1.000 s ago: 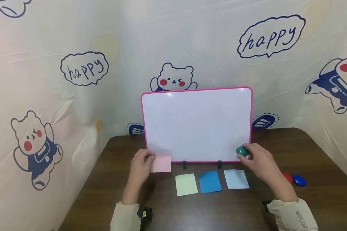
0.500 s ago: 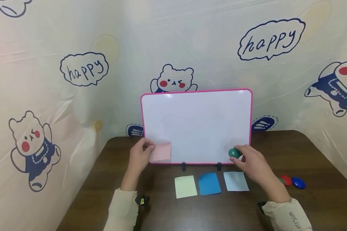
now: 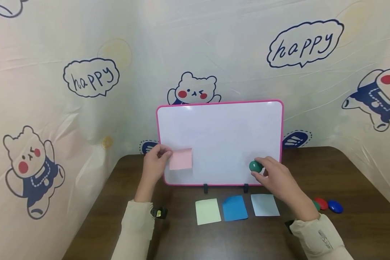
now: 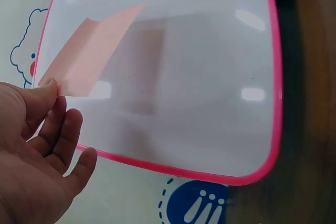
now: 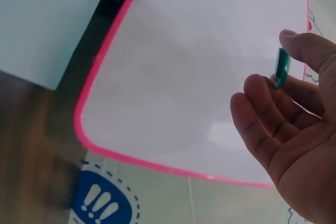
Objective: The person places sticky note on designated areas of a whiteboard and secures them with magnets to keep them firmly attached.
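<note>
A pink sticky note [image 3: 181, 159] is pinched at its left edge by my left hand [image 3: 155, 161], in front of the lower left of a pink-framed whiteboard [image 3: 221, 137]. In the left wrist view the note [image 4: 92, 51] looks creased and stands off the board, whose surface carries a shadow. My right hand [image 3: 277, 177] holds a round green magnet [image 3: 255, 166] between thumb and fingers before the board's lower right. Seen from the right wrist, the magnet [image 5: 282, 68] is edge-on and apart from the board.
On the wooden table [image 3: 182, 238] lie a pale green note [image 3: 208, 211], a blue note [image 3: 235, 208] and a light blue note [image 3: 265, 205]. Red [image 3: 321, 203] and blue [image 3: 335, 206] magnets sit at the right, beside a partly hidden green one. Black clips [image 3: 205, 188] support the board.
My left hand has raised the pink note from the board's bottom edge up in front of its surface. My right hand has carried the green magnet leftward and slightly up.
</note>
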`<state>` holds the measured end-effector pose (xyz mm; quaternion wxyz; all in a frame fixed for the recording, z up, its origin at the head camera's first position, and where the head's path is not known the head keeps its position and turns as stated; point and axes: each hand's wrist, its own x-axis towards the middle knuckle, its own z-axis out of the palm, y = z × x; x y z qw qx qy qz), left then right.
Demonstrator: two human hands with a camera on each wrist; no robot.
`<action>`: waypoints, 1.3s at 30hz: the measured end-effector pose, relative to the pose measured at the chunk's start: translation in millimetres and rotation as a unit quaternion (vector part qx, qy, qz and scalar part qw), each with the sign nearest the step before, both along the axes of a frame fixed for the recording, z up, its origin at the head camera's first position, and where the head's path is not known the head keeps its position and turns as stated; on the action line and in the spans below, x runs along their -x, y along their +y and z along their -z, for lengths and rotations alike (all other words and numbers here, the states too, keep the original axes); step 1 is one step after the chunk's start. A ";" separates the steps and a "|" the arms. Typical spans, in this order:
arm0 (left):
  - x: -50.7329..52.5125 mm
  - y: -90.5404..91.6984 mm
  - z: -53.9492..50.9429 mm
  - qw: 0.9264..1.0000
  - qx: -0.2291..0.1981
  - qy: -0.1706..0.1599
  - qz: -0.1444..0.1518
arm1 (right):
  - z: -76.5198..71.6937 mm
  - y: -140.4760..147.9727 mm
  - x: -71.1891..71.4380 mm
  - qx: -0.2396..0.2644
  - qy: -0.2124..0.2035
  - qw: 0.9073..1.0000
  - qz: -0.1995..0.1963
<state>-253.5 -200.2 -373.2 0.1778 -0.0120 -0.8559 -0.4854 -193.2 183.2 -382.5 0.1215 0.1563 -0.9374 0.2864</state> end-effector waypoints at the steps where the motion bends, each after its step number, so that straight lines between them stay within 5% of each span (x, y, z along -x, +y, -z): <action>1: 2.2 -0.2 -1.9 1.000 -0.002 0.003 -0.002 | -1.0 -1.7 1.3 0.000 0.004 1.000 -0.003; 11: 26.3 -3.0 -20.2 0.998 -0.045 0.039 -0.028 | -15.5 -23.4 13.0 -0.010 0.022 0.999 -0.032; 28: 59.5 -3.0 -51.5 0.996 -0.060 0.038 -0.062 | -49.4 -57.0 30.2 -0.030 0.092 0.992 -0.080; 39: 68.2 3.1 -52.7 0.992 -0.069 0.059 -0.082 | -59.1 -71.0 37.3 -0.037 0.098 0.991 -0.083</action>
